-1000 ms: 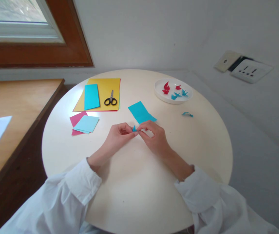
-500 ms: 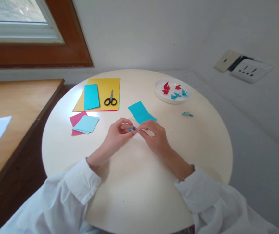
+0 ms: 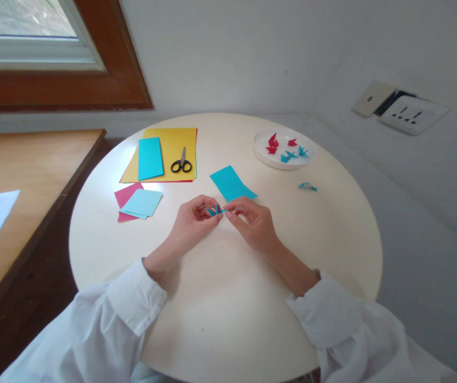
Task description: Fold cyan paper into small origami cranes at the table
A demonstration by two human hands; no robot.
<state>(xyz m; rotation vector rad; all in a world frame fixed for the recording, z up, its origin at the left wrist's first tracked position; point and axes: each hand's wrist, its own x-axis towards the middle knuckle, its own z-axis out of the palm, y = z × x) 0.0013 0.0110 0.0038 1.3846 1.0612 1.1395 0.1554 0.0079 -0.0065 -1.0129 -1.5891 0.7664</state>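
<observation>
A small folded blue paper crane point(image 3: 216, 210) is held between my two hands above the middle of the table. My left hand point(image 3: 198, 217) is closed, its thumb and fingers pinching the crane's body. From the other side, my right hand point(image 3: 252, 219) pinches its right tip between thumb and forefinger. Parts of the crane are hidden by the fingers. Just beyond the hands lies a blue sheet of paper point(image 3: 231, 183) with a crease. Several small red and blue folded cranes rest in a white round dish point(image 3: 262, 157) at the back right.
Black-handled scissors point(image 3: 181, 163) and a folded blue paper point(image 3: 150, 158) lie on yellow sheets point(image 3: 176, 136). Pale blue squares point(image 3: 142, 203) overlap pink ones point(image 3: 126, 195) at left. A twisted blue strip point(image 3: 307, 186) lies right. A wooden desk point(image 3: 40, 159) adjoins the round table point(image 3: 228, 319).
The fingertips have shifted slightly around the crane, and more of its blue paper shows between them. Both hands keep their pinch; the other things stay where they were.
</observation>
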